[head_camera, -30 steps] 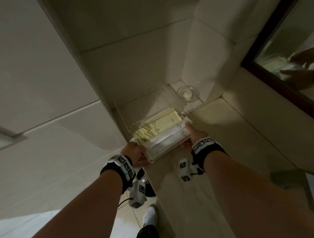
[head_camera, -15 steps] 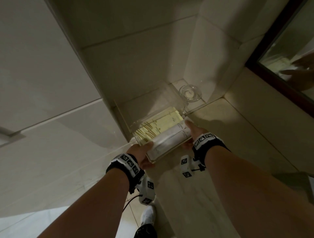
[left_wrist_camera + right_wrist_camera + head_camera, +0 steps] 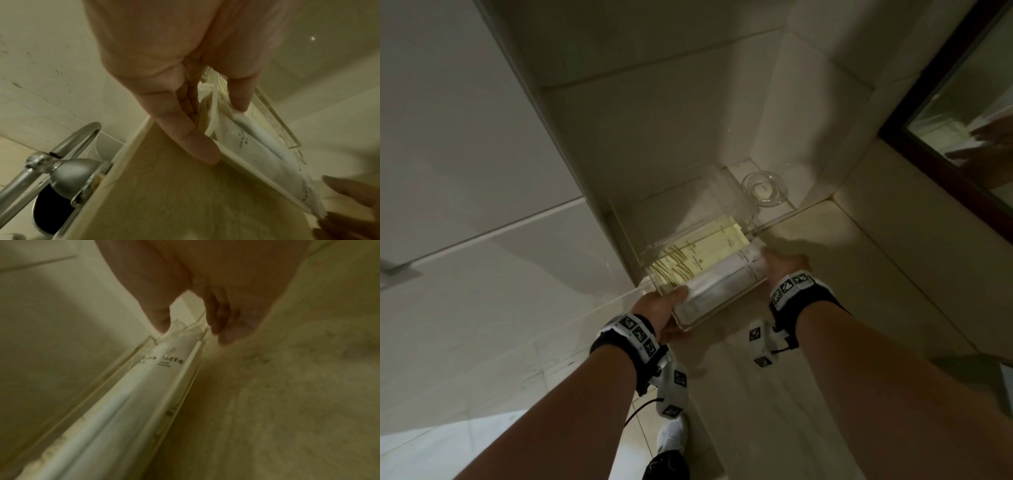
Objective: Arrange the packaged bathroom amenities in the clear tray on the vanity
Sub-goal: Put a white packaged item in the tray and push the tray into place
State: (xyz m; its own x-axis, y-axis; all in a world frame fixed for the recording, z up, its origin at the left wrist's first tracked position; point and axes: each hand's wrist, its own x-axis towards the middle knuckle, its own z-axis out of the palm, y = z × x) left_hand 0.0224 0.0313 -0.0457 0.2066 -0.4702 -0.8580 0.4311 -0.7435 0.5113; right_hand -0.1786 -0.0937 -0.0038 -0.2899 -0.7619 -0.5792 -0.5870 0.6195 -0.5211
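Packets [image 3: 717, 286] in tray [image 3: 736, 205], between fingers [image 3: 185, 138]

White packets [image 3: 164, 360]: dark printed line with a small emblem above it, characters too blurred to read (near the right end of the clear tray [image 3: 191, 363]).
Yellow packets [image 3: 705, 253]: small round emblem and thin printed lines, illegible, at the tray's far side.
Wrist bands [image 3: 638, 334]: black-and-white square marker patterns, no letters or numbers.
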